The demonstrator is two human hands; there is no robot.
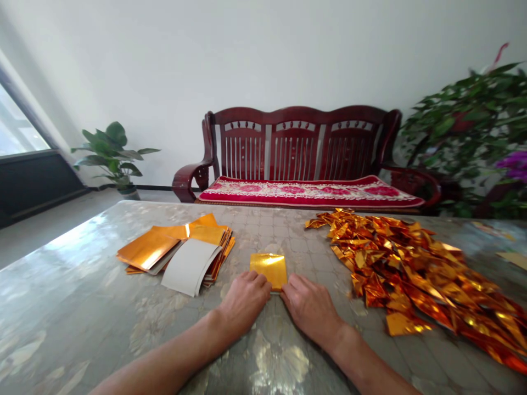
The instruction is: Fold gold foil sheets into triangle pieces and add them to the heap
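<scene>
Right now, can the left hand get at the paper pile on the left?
Probably yes: the paper pile lies just left of the left hand, with only tabletop showing between. The hand would likely first have to leave the gold sheet, where its fingers rest now.

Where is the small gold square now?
In the head view, the gold square lies on the table below centre, its near corners at the left hand and right hand.
</scene>
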